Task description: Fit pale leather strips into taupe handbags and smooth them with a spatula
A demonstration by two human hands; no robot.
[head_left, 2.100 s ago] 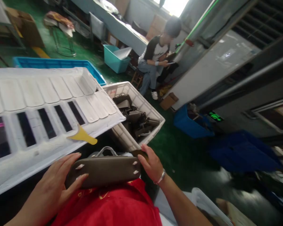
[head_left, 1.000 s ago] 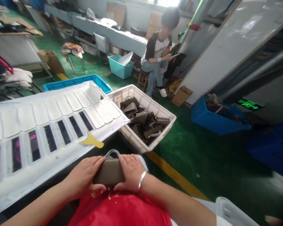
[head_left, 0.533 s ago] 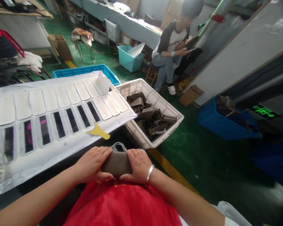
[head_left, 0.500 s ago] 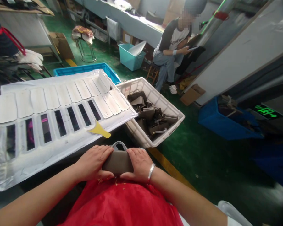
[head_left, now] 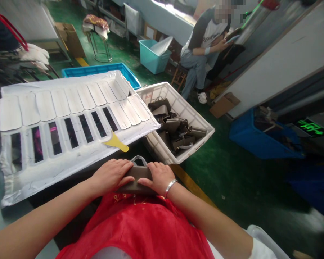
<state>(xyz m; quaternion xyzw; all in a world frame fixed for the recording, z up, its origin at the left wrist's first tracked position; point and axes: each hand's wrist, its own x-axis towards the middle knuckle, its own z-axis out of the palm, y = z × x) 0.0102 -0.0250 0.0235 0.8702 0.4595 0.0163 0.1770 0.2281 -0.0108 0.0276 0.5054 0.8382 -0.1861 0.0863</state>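
A small taupe handbag [head_left: 138, 177] rests bottom-up on my red-aproned lap, its handle [head_left: 138, 159] pointing away from me. My left hand [head_left: 112, 174] lies over its left half, fingers pressed flat and together on the base. My right hand [head_left: 157, 176], with a silver bangle at the wrist, presses on the right half the same way. Only a narrow strip of the bag shows between the hands.
A white sheet [head_left: 70, 118] with rows of oblong patches and empty dark slots lies ahead, a yellow scraper [head_left: 115, 142] at its near edge. A white crate [head_left: 194, 118] of similar taupe bags stands to the right. A seated person [head_left: 205, 46] is beyond, blue bins [head_left: 261, 136] around.
Both hands moved from the bag's ends to its middle and now press down on it. The view has tilted slightly down.
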